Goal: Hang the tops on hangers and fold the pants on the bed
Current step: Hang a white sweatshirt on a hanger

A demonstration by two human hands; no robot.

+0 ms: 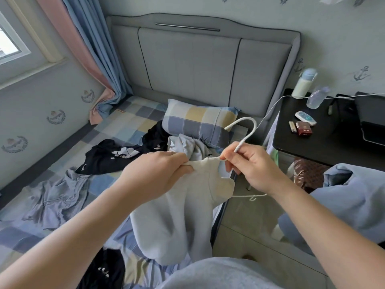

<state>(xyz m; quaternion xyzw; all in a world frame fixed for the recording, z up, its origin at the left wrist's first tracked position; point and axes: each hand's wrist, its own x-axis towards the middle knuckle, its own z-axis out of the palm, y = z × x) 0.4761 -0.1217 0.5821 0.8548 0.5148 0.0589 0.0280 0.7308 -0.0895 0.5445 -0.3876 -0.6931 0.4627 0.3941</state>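
Head view: looks down on a bed, with two bare forearms reaching in from the bottom edge.
Far left: a window (10, 44) in the wall, and pink and blue curtains (89, 49) hanging down to the bed's corner.
Bed (125, 122): covered by a sheet checked in blue, grey and yellow, and backed by a grey padded headboard (208, 65).
Clothes on the bed: a crumpled grey garment (58, 197) lies at the left. A black garment with white print (110, 155) is spread beyond it. Another black garment (104, 270) lies at the bottom edge. A bunched grey-blue garment (187, 147) touches a checked pillow (200, 124).
Left grip (158, 174): fingers and thumb are curled tight, pinching a fold at the upper edge of the pale grey sweatshirt top (177, 215).
Top: held up above the bed's near edge, between the two hands. Its body hangs down towards the sheet.
White wire hanger (248, 130): its hook stands up and curls left above the right hand. One thin bar shows below the right wrist, and the rest is hidden inside the top.
Right grip (252, 170): fingers are curled round the hanger's neck just under the hook, close beside the left hand.
Black tabletop (323, 138): beside the bed on the right. It carries a white bottle with a blue cap (302, 84), a clear plastic bottle (316, 99), a small red box (304, 128) and a white cable (270, 109).
Far right: a heap of blue fabric (354, 195) below the tabletop.
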